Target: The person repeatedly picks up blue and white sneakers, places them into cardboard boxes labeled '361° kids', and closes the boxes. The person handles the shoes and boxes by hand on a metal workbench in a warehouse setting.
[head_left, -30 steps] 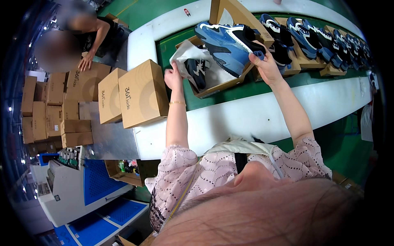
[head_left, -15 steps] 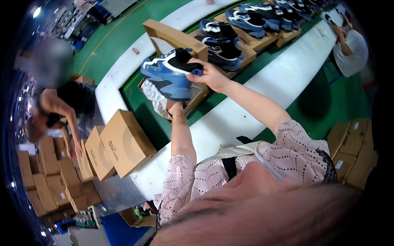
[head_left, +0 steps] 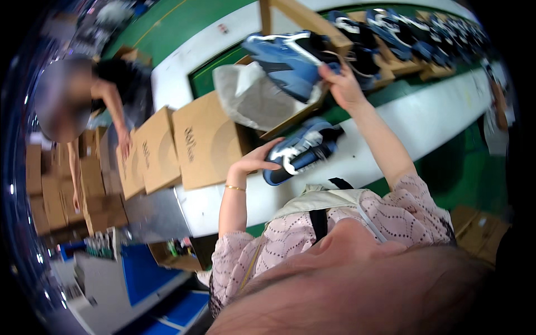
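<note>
My right hand [head_left: 344, 88] is closed on the heel of a blue, black and white sneaker [head_left: 287, 62], raised above an open shoebox. My left hand [head_left: 254, 162] grips a second, matching sneaker [head_left: 306, 149] near its toe, nearer to me over the white conveyor [head_left: 385, 120]. White tissue paper [head_left: 240, 103] spreads out of the open brown shoebox [head_left: 296, 118], its lid standing up at the far side. The inside of that box is mostly hidden by the paper and the raised sneaker.
Closed brown shoeboxes [head_left: 206, 145] stand in a row at the left. Another person [head_left: 111, 103] reaches toward them, beside stacked cartons [head_left: 53, 184]. More sneakers [head_left: 391, 36] in open boxes line the far right. A person's arm shows at the right edge.
My left hand has come out from the open box with a second sneaker and moved nearer to me. The tissue paper is now spread out. The view has turned, shifting the scene.
</note>
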The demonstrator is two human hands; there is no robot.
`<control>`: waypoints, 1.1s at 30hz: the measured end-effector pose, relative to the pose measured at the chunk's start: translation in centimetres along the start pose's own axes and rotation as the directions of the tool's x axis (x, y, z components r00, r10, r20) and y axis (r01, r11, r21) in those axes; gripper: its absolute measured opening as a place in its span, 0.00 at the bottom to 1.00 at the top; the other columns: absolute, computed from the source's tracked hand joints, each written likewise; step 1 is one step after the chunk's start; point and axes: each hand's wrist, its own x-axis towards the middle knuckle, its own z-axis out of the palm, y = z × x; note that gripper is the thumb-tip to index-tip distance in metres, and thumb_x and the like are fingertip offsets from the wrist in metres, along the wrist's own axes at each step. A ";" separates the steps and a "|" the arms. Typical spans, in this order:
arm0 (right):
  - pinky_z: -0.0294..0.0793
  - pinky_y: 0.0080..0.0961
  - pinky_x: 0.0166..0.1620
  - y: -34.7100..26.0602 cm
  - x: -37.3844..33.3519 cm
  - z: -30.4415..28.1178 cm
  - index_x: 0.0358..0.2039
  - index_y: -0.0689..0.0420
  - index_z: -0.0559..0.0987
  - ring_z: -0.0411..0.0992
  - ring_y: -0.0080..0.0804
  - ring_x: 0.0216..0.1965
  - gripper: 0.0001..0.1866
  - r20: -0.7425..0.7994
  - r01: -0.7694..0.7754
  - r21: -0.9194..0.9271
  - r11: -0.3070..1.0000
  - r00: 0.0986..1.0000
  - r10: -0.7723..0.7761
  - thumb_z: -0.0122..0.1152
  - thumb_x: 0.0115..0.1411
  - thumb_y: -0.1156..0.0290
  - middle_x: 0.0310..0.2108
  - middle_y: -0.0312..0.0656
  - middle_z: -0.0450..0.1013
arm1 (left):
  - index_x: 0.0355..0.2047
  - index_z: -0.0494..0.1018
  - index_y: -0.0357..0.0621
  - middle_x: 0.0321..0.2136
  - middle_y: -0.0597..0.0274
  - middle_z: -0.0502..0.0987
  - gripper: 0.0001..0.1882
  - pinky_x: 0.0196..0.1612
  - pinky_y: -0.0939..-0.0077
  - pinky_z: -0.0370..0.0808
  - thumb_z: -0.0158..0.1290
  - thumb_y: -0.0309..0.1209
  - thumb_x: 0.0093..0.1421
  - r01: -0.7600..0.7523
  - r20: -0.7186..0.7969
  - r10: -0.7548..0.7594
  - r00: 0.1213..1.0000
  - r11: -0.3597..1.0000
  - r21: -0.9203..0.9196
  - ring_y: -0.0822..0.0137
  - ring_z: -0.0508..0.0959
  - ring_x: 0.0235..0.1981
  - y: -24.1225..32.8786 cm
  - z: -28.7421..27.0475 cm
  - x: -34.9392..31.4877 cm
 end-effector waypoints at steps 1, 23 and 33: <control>0.66 0.14 0.39 0.3 0.1 -0.6 0.41 0.54 0.74 0.68 0.19 0.36 0.14 0.000 -0.042 -0.025 0.999 0.999 0.042 0.61 0.54 0.75 0.35 0.31 0.71 | 0.58 0.55 0.33 0.52 0.51 0.65 0.45 0.55 0.75 0.62 0.63 0.35 0.41 0.074 -0.010 -0.074 0.997 0.985 0.157 0.61 0.67 0.53 -1.3 -0.7 -0.2; 0.63 0.25 0.49 -6.6 0.2 -5.6 0.42 0.57 0.70 0.65 0.32 0.44 0.14 0.361 0.580 -0.567 0.585 0.813 -0.456 0.55 0.54 0.81 0.45 0.41 0.66 | 0.45 0.69 0.32 0.45 0.43 0.70 0.38 0.52 0.64 0.65 0.53 0.57 0.49 0.120 -0.199 0.241 0.950 0.305 0.945 0.49 0.70 0.48 1.2 1.9 6.8; 0.65 0.31 0.52 3.1 0.0 -2.2 0.44 0.56 0.70 0.64 0.43 0.49 0.21 0.568 0.538 -0.806 0.248 0.821 0.066 0.52 0.47 0.85 0.48 0.42 0.63 | 0.62 0.49 0.52 0.51 0.39 0.57 0.57 0.46 0.55 0.66 0.66 0.45 0.31 0.178 -0.206 0.253 0.945 0.130 0.975 0.44 0.63 0.51 -1.5 11.6 -0.7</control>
